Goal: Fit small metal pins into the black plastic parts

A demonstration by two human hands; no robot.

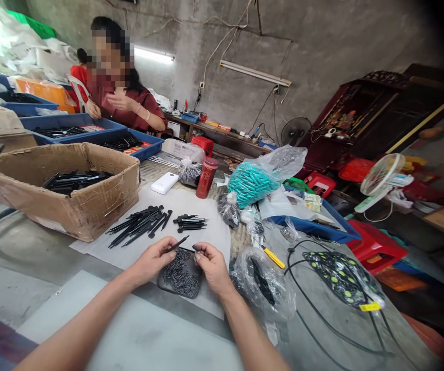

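My left hand (159, 256) is closed on a thin black pen-like rod (179, 242), its end pointing up and to the right. Across from it, my right hand (211, 264) pinches with thumb and fingers; whatever lies between them is too small to make out. Beneath both hands, a dark shallow tray (195, 293) holds many small dark metal pins (179, 275). Just beyond, on white paper (214, 214), lie a large pile of black rods with round ends (139, 224) and a smaller group of black rods (190, 222).
A cardboard box (90, 211) with black pieces stands left, before blue trays (148, 149). A red tumbler (207, 178), a bag of teal pieces (253, 183), a yellow cutter (274, 257) and black cable (295, 293) lie right. A co-worker (129, 111) sits opposite.
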